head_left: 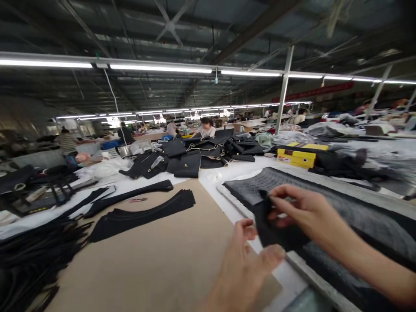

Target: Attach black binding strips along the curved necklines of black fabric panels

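Note:
My right hand [303, 210] pinches a black piece of material [264, 219], cloth or leather, between thumb and fingers. It hangs over the near-left side of a board bearing black pieces laid in a fanned, overlapping row [367, 216]. Just below and left of the held piece, my left hand [240, 271] is open, thumb and fingers apart and slightly blurred. Whether its fingertips touch the piece I cannot tell. On the brown board [182, 260] to the left lies a stack of curved black pieces [146, 214]. Behind it is a longer curved black strip [133, 196].
Black panels with metal fittings [185, 162] are heaped at the table's far side. A yellow box [295, 158] stands behind the fanned pieces. Many thin black strips [39, 260] spill across the left. A small red-handled tool [138, 200] lies between the curved pieces. A person [207, 129] sits beyond the heap.

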The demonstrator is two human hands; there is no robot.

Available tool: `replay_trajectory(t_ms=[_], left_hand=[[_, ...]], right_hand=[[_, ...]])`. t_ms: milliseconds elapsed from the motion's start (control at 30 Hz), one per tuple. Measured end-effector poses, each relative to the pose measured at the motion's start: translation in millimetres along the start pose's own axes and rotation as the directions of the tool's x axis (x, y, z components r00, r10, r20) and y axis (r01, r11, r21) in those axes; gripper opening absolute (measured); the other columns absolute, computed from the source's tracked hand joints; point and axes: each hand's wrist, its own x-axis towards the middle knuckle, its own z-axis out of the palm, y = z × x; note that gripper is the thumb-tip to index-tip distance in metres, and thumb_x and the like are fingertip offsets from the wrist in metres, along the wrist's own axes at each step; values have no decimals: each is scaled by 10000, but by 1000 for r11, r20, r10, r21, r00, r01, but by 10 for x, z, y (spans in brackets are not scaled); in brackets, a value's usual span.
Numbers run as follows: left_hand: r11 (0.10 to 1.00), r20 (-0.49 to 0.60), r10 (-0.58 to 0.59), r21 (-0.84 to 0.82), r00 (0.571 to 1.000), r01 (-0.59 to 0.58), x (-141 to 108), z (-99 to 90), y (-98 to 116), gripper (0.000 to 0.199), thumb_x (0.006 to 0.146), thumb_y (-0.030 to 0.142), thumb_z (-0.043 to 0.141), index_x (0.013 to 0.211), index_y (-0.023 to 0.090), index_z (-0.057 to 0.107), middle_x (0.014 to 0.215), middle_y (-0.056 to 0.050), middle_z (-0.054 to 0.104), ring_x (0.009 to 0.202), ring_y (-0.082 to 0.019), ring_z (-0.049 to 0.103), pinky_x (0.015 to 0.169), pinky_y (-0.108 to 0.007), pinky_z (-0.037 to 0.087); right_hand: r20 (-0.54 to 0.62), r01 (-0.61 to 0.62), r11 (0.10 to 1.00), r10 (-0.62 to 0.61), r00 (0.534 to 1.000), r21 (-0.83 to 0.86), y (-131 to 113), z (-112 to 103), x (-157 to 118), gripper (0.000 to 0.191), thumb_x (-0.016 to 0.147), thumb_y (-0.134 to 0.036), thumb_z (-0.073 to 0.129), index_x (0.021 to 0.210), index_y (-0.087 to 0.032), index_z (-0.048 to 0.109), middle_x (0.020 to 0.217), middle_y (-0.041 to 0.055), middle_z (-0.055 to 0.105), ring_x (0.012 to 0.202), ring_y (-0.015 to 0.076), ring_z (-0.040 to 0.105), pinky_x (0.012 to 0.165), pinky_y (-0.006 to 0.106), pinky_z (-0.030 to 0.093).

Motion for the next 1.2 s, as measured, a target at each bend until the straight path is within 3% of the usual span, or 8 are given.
replay_trajectory(t_ms=[133, 267, 533, 667, 800, 1000, 1100, 1200], left_hand=[[999, -260, 36, 44, 965, -25, -232, -682, -163, 465, 708, 344, 692, 1116, 148, 584, 1095, -83, 646, 1047, -269, 578, 904, -342, 452], [982, -496, -123, 67, 860, 179, -736, -1419, -368, 331, 643, 268, 623, 931, 112, 664, 870, -55, 681, 873, -248, 615, 772, -305, 491], [916, -639, -365, -118, 677, 383, -1885, -2335, -425, 475, 622, 372, 736, 1012, 114, 651, 742, -36, 661, 694, -200, 621, 587, -253, 513], [888, -645, -414, -132, 642, 440, -2107, -2511, -501, 537, 596, 427, 787, 991, 105, 615, 667, -36, 641, 566, -150, 587, 500, -211, 495], [904, -742, -376, -163, 556, 394, -2219, -2596, -573, 527, 551, 386, 820, 940, 118, 585, 608, 13, 583, 544, -133, 580, 523, -221, 537], [923, -930, -242, -132, 277, 361, -2563, -2679, -687, 772, 561, 376, 754, 1240, 188, 437, 697, 31, 588, 675, -208, 651, 645, -337, 594], [834, -954, 61, 211, 295, 510, -2740, -2722, -737, 791, 614, 535, 675, 1294, 200, 446, 909, -64, 626, 783, -283, 648, 641, -429, 588], [394, -742, 493, 656, 455, 643, -2775, -2696, -741, 579, 811, 541, 515, 1298, 227, 511, 1254, -122, 538, 1076, -337, 567, 914, -543, 489]], right_hand=[[320, -40, 995, 9, 948, 88, -161, 1220, -42, 187, 850, -376, 533, 872, -196, 579, 653, 2, 619, 595, 181, 635, 485, 241, 515], [466, -52, 985, -32, 884, 166, -171, 2247, -271, 141, 821, -276, 484, 827, -180, 587, 647, 4, 608, 598, 173, 631, 494, 232, 494], [628, -6, 969, -156, 762, 248, -44, 3085, -851, 323, 801, -132, 427, 973, -190, 695, 807, 15, 673, 691, 142, 626, 656, 243, 499], [648, -25, 966, -153, 746, 257, 113, 3062, -847, 321, 847, -213, 426, 1018, -175, 695, 940, 53, 678, 751, 159, 635, 721, 283, 525], [586, -68, 979, -59, 808, 193, 293, 2682, -632, 374, 897, -342, 433, 1154, -150, 624, 1027, 94, 655, 792, 184, 640, 709, 317, 553], [488, 327, 936, -228, 843, -127, 235, 1644, -830, 227, 955, -307, 462, 1058, -261, 659, 1105, 53, 629, 1019, 194, 604, 864, 292, 509], [557, 517, 810, -304, 773, -276, 349, 1273, -1215, 260, 951, -267, 473, 1162, -288, 624, 1172, 47, 608, 1041, 179, 602, 836, 243, 517], [618, 738, 608, -469, 631, -291, 692, 1102, -1620, 318, 903, -325, 550, 1215, -306, 611, 1175, 15, 634, 1021, 198, 618, 867, 266, 502]])
